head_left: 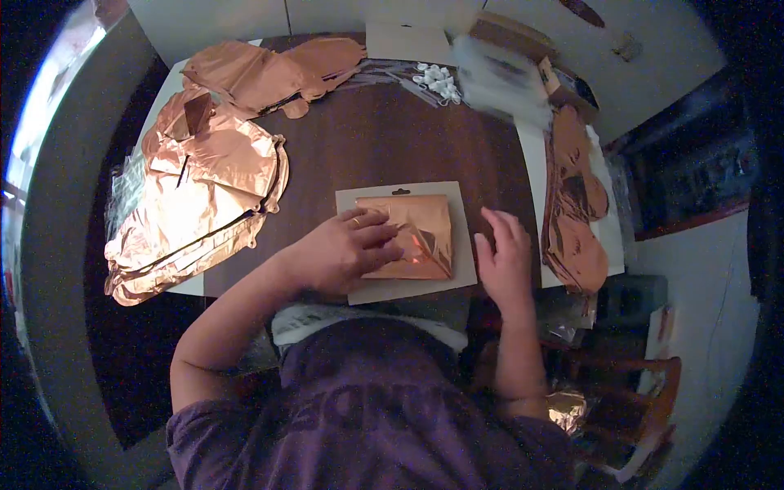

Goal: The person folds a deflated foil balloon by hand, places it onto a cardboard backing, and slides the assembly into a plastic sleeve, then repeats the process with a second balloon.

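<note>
In front of me a folded copper-coloured foil balloon (420, 214) lies on a pale card (467, 260) with a dark hanging slot at its top edge. My left hand (347, 249), with a ring on one finger, rests over the left part of the foil. Its fingers are stretched out and slightly bent. Just right of the card is my right hand (505, 257), fingers apart and holding nothing.
Flat copper foil balloons are piled at the left (216, 180), at the back left (269, 73) and along the right edge (573, 204). Small white pieces (438, 83) and grey strips (392, 73) lie at the back. Clear plastic bags (502, 77) sit near a cardboard box (513, 34).
</note>
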`<move>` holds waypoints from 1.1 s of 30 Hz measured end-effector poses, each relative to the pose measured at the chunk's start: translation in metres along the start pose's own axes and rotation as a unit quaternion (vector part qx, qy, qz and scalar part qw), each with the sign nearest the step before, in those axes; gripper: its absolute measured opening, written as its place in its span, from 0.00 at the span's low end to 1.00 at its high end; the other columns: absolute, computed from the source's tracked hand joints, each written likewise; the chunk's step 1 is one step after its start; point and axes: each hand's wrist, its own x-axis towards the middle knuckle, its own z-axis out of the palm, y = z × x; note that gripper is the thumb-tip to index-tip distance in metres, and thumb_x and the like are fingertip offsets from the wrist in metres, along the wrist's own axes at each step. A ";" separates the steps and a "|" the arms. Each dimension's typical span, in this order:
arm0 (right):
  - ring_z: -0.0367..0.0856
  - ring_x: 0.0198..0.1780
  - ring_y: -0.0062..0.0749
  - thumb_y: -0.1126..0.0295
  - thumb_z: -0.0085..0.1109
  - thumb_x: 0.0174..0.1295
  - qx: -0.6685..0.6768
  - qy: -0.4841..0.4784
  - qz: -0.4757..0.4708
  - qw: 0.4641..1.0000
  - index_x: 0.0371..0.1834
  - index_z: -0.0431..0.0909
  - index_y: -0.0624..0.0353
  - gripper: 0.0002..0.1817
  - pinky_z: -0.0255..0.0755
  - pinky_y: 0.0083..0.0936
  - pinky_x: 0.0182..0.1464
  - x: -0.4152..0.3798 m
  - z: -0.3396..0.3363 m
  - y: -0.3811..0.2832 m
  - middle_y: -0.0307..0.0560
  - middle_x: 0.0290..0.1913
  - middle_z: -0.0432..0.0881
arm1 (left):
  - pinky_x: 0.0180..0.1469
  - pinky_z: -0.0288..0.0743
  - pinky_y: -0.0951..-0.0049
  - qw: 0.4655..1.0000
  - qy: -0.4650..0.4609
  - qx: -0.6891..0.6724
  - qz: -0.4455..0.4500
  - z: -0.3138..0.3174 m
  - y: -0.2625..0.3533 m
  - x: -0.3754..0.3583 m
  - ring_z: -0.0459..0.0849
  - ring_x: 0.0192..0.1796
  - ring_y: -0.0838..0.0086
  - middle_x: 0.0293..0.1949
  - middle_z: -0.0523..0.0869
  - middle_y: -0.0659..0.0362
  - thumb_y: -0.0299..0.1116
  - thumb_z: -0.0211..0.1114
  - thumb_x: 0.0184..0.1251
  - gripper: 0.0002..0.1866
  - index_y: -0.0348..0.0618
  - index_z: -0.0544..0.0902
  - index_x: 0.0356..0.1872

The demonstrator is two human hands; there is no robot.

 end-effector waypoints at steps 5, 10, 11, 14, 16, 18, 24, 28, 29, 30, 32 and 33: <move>0.60 0.73 0.56 0.63 0.56 0.66 0.007 -0.075 -0.172 0.982 0.69 0.63 0.63 0.30 0.52 0.50 0.73 0.026 0.002 -0.027 0.60 0.71 0.63 | 0.70 0.62 0.48 0.997 -0.043 -0.040 -0.050 -0.006 0.011 0.002 0.69 0.68 0.48 0.66 0.72 0.45 0.57 0.64 0.59 0.37 0.45 0.74 0.65; 0.50 0.78 0.55 0.56 0.48 0.71 -0.068 -0.150 -0.175 0.971 0.73 0.57 0.66 0.34 0.40 0.50 0.78 0.040 0.044 -0.022 0.61 0.77 0.54 | 0.73 0.54 0.44 0.989 -0.012 -0.051 -0.136 0.002 0.012 0.004 0.58 0.75 0.44 0.72 0.64 0.43 0.66 0.60 0.60 0.45 0.45 0.66 0.72; 0.50 0.78 0.55 0.55 0.48 0.71 -0.059 -0.152 -0.177 0.971 0.74 0.57 0.66 0.34 0.40 0.51 0.78 0.041 0.047 -0.020 0.61 0.77 0.54 | 0.73 0.53 0.43 0.987 0.018 -0.022 -0.157 0.008 0.013 0.005 0.57 0.75 0.43 0.72 0.63 0.42 0.66 0.59 0.60 0.46 0.45 0.64 0.72; 0.48 0.79 0.55 0.54 0.48 0.71 -0.044 -0.158 -0.183 0.969 0.74 0.56 0.66 0.35 0.39 0.52 0.78 0.035 0.047 -0.012 0.60 0.78 0.53 | 0.73 0.50 0.41 0.981 0.041 0.011 -0.191 0.029 0.018 0.007 0.55 0.76 0.42 0.73 0.60 0.41 0.66 0.58 0.61 0.48 0.41 0.60 0.74; 0.48 0.79 0.55 0.54 0.49 0.70 -0.046 -0.153 -0.199 0.967 0.75 0.56 0.65 0.36 0.39 0.52 0.78 0.032 0.047 -0.010 0.60 0.78 0.53 | 0.74 0.49 0.41 0.978 0.026 0.021 -0.206 0.035 0.024 0.009 0.54 0.76 0.41 0.74 0.59 0.40 0.67 0.57 0.61 0.49 0.38 0.59 0.74; 0.48 0.79 0.55 0.55 0.49 0.70 -0.042 -0.153 -0.213 0.964 0.75 0.56 0.65 0.36 0.39 0.52 0.77 0.033 0.045 -0.009 0.60 0.78 0.53 | 0.74 0.47 0.41 0.974 0.000 0.029 -0.226 0.040 0.034 0.010 0.54 0.76 0.41 0.74 0.58 0.38 0.67 0.57 0.62 0.50 0.36 0.59 0.73; 0.58 0.75 0.51 0.64 0.54 0.67 0.024 -0.099 -0.193 0.976 0.70 0.64 0.63 0.30 0.50 0.47 0.75 0.034 0.050 0.004 0.58 0.74 0.61 | 0.74 0.47 0.41 0.968 0.014 0.054 -0.243 0.051 0.043 0.011 0.54 0.76 0.40 0.73 0.58 0.36 0.69 0.56 0.61 0.51 0.35 0.60 0.72; 0.77 0.60 0.49 0.72 0.60 0.62 0.164 0.064 -0.058 0.983 0.54 0.78 0.63 0.17 0.70 0.41 0.63 0.001 0.025 0.003 0.56 0.57 0.80 | 0.73 0.47 0.40 0.967 0.017 0.037 -0.251 0.047 0.043 0.014 0.55 0.75 0.41 0.72 0.60 0.37 0.68 0.58 0.60 0.50 0.35 0.61 0.71; 0.80 0.52 0.48 0.73 0.61 0.61 0.135 0.106 -0.035 0.985 0.47 0.80 0.63 0.12 0.73 0.39 0.55 -0.016 0.019 0.008 0.53 0.48 0.82 | 0.73 0.47 0.39 0.968 0.026 0.029 -0.248 0.047 0.042 0.013 0.56 0.75 0.41 0.71 0.62 0.37 0.68 0.59 0.59 0.50 0.35 0.62 0.71; 0.83 0.44 0.48 0.74 0.63 0.61 0.106 0.148 -0.012 0.983 0.40 0.81 0.63 0.07 0.76 0.38 0.48 -0.035 0.013 0.014 0.51 0.40 0.84 | 0.73 0.47 0.38 0.969 0.033 0.021 -0.245 0.046 0.041 0.013 0.57 0.74 0.41 0.70 0.63 0.38 0.67 0.60 0.59 0.49 0.35 0.63 0.70; 0.82 0.35 0.47 0.72 0.64 0.60 0.068 0.103 0.096 0.988 0.34 0.80 0.62 0.05 0.75 0.35 0.40 -0.074 0.000 0.015 0.50 0.32 0.82 | 0.72 0.47 0.36 0.970 0.013 0.037 -0.241 0.035 0.042 0.016 0.60 0.73 0.41 0.68 0.66 0.39 0.66 0.62 0.57 0.48 0.36 0.64 0.69; 0.82 0.34 0.44 0.71 0.64 0.61 0.073 0.073 0.121 0.987 0.34 0.81 0.62 0.06 0.76 0.34 0.39 -0.089 0.000 0.014 0.49 0.31 0.83 | 0.72 0.47 0.35 0.970 0.002 0.045 -0.238 0.028 0.043 0.019 0.61 0.72 0.41 0.67 0.67 0.39 0.66 0.63 0.57 0.48 0.37 0.65 0.68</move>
